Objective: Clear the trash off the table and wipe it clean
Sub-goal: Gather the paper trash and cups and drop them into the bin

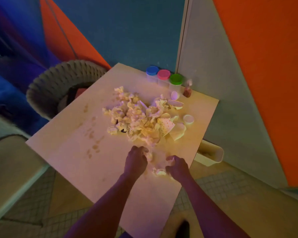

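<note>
A heap of crumpled paper napkins and wrappers (138, 117) covers the middle of the square light table (72, 152). Paper cups, a dotted one (167, 127) among them, and a small lid (188, 119) lie at the heap's right side. Brown smears (93, 134) mark the tabletop left of the heap. My left hand (136, 161) is closed on a crumpled napkin at the heap's near edge. Just to its right, my right hand (176, 166) curls around another crumpled napkin (159, 171) lying on the table.
Three jars with blue (152, 70), pink (163, 74) and green (175, 79) lids stand at the far corner beside a small brown bottle (187, 91). A wicker chair (58, 86) sits at the far left. A pale bin (212, 154) stands on the floor at the table's right.
</note>
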The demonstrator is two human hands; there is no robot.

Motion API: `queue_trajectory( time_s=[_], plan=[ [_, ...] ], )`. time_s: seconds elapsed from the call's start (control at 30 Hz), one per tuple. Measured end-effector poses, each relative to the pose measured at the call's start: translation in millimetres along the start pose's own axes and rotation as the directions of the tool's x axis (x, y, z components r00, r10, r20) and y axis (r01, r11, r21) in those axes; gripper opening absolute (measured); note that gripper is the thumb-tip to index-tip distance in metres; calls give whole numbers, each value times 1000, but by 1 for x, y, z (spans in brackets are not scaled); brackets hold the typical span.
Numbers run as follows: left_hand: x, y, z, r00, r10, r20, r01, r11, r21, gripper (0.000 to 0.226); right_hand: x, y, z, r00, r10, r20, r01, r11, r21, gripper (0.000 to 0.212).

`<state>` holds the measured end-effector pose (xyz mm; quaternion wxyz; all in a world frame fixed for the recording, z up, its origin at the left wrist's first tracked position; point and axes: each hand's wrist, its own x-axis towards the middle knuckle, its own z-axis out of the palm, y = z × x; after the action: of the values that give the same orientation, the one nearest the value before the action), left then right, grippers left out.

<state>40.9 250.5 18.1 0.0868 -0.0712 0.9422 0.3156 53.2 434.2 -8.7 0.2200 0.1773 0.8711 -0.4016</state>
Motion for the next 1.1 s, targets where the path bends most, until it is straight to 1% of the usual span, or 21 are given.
queue_trajectory(
  time_s=[0.1, 0.17, 0.23, 0.3, 0.4, 0.5, 0.57, 0.63, 0.7, 0.77, 0.83, 0.87, 0.93, 0.97, 1.03, 1.1],
  plan=[
    [30, -9, 2, 994, 112, 18, -112, 993, 38, 33, 0, -7, 19, 999, 31, 27, -28, 994, -109, 40],
    [57, -16, 3, 982, 172, 78, -179, 979, 93, 41, 4, -14, 36, 997, 80, 6, -78, 984, -161, 46],
    [74, -16, 2, 976, 179, 123, -197, 969, 150, 49, -1, -18, 45, 994, 110, -16, -111, 976, -189, 53],
    [95, -20, 3, 970, 179, 166, -210, 959, 188, 49, -2, -19, 58, 992, 124, -39, -129, 969, -213, 56],
    [113, -26, 7, 953, 218, 209, -265, 937, 229, 36, -5, -19, 68, 987, 138, -78, -153, 961, -231, 47],
    [120, -31, 8, 947, 250, 201, -285, 942, 175, 23, -5, -19, 72, 988, 134, -79, -150, 955, -255, 37],
    [122, -34, 6, 945, 268, 188, -294, 947, 132, 17, -5, -21, 75, 987, 140, -80, -155, 963, -221, 32],
    [121, -38, 2, 948, 270, 170, -288, 954, 89, 16, -4, -27, 77, 982, 156, -110, -171, 975, -140, 28],
    [118, -40, -5, 957, 244, 157, -254, 966, 45, 21, -2, -33, 78, 976, 141, -165, -154, 986, -69, 23],
    [112, -41, -15, 975, 167, 148, -170, 985, 10, 24, -1, -40, 78, 972, 100, -215, -105, 994, -9, 21],
    [104, -46, -24, 987, 77, 138, -75, 997, -20, 18, 0, -49, 75, 969, 68, -236, -69, 998, 5, 23],
    [98, -52, -29, 990, 62, 125, -57, 998, -41, 14, 1, -52, 73, 970, 54, -238, -55, 998, 0, 25],
    [85, -64, -38, 993, 78, 92, -70, 994, -90, 14, 3, -58, 72, 971, 40, -238, -44, 999, -11, 28],
    [78, -69, -43, 992, 92, 84, -83, 991, -106, 16, 4, -60, 72, 969, 46, -244, -49, 999, -6, 26],
    [64, -79, -50, 989, 110, 96, -98, 987, -125, 29, 4, -65, 71, 960, 70, -272, -65, 997, 28, 23],
    [49, -85, -60, 994, 83, 65, -73, 987, -144, 32, 2, -68, 71, 960, 98, -264, -79, 994, 81, 25]
  ],
)
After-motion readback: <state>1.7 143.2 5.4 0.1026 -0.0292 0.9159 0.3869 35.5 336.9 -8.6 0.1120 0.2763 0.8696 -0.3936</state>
